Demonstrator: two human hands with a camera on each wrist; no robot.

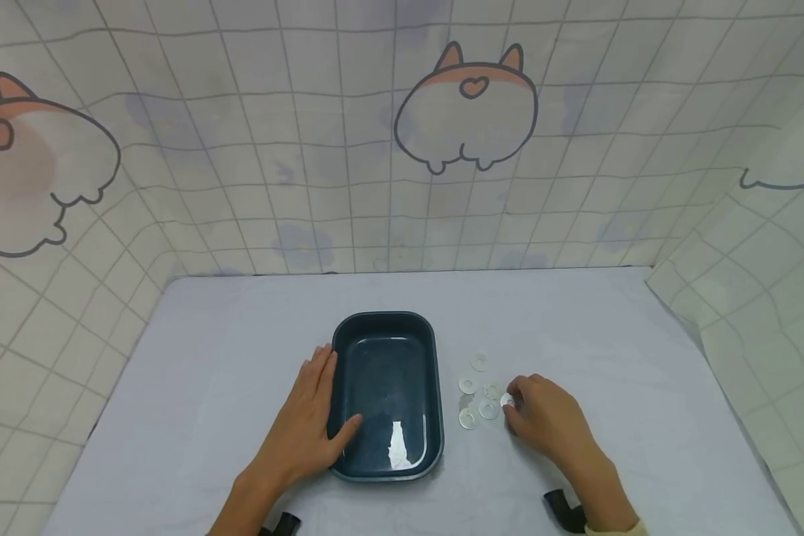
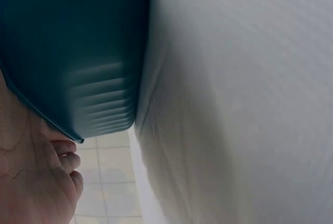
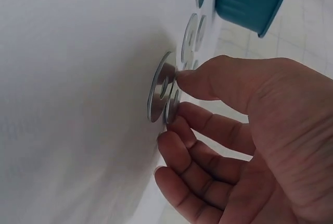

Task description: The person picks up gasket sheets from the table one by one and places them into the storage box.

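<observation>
Where corgi-print walls (image 1: pixel 402 149) meet, pale cloth-covered table (image 1: pixel 610 335) under dark tray (image 1: pixel 435 387).

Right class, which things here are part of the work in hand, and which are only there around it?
In the work:
washer, tilted up off the table, pinched by the right hand
loose washers beside it
tray, left hand resting flat against its side, thumb over the rim

Only there:
table
patterned backdrop
</observation>
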